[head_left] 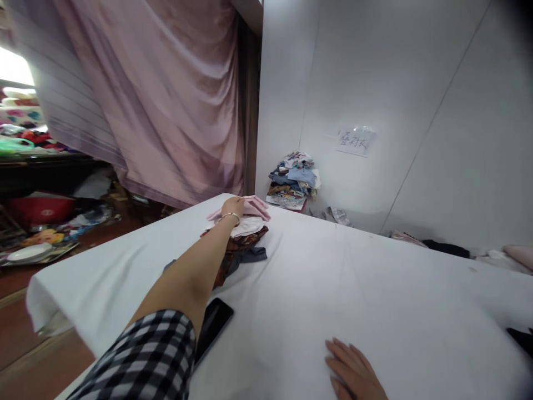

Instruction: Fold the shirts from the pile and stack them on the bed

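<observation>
My left hand [232, 207] reaches far across the white-sheeted bed [353, 289] and rests on a pink cloth [255, 206] at the top of a small pile of clothes [241, 244]. Whether the fingers grip the cloth is hidden from here. A thin bracelet circles that wrist, and a checked sleeve covers the upper arm. My right hand [353, 372] lies flat on the sheet at the near edge, fingers spread, holding nothing. A black phone [212, 328] lies on the sheet beside my left forearm.
A stack of folded clothes [293, 180] stands against the white wall beyond the bed, with a paper note [355, 140] taped above it. A pink curtain [158, 100] hangs at the left. Cluttered shelves and a red basin [39, 208] are at far left. Dark garments [445, 247] lie at the bed's right edge.
</observation>
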Motion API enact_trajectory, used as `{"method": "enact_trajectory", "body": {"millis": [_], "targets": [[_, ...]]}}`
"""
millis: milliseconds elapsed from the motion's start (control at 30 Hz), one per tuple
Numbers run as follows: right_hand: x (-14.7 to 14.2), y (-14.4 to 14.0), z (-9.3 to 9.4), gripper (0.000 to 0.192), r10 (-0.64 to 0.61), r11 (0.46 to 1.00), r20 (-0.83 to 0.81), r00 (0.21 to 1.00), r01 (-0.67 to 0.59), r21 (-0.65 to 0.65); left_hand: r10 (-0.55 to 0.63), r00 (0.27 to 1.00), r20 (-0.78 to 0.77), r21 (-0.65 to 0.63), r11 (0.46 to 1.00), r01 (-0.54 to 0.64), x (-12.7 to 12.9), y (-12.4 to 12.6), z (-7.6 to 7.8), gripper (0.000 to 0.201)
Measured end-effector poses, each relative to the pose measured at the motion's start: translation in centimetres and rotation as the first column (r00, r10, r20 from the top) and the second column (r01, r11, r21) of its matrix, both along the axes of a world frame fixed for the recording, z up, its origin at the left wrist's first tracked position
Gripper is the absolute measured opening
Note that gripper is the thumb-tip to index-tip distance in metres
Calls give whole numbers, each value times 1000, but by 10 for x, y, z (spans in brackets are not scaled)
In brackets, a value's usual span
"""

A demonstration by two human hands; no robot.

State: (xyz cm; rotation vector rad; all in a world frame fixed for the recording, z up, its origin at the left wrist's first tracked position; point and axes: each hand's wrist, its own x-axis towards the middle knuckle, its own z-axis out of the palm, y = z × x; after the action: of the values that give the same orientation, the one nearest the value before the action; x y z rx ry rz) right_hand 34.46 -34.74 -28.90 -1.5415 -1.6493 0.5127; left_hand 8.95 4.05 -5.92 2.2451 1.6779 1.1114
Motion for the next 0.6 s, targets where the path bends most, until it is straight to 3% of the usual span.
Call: {"method": "enact_trajectory", "body": {"millis": [100,200,267,333,400,467,533,600], "targets": [[-1,-5,6,45,-18,1000,-42,999,17,-7,-139,989,-40,79,987,142,24,-39,10,29],[3,-9,14,43,-171,985,-313,934,157,-71,-404,903,-147,104,901,420,52,-104,3,28],[7,-10,22,43,-272,958,-607,747,269,-98,-662,707,-248,24,725,688,65,-157,-16,28],[11,-9,31,48,-252,944,-825,505,314,-96,-834,488,-258,-101,525,845,69,-209,-43,28],[13,-7,38,56,-204,955,-908,365,277,-104,-896,398,-196,-165,430,888,68,-250,-73,29],[15,-5,43,61,-177,966,-934,310,239,-104,-887,455,-80,-189,462,867,66,-275,-100,30],[16,-4,45,62,-158,970,-943,293,224,-93,-811,582,63,-220,557,801,67,-288,-118,30],[18,-3,45,61,-141,971,-950,277,227,-78,-705,691,160,-254,647,719,72,-293,-125,29]]}}
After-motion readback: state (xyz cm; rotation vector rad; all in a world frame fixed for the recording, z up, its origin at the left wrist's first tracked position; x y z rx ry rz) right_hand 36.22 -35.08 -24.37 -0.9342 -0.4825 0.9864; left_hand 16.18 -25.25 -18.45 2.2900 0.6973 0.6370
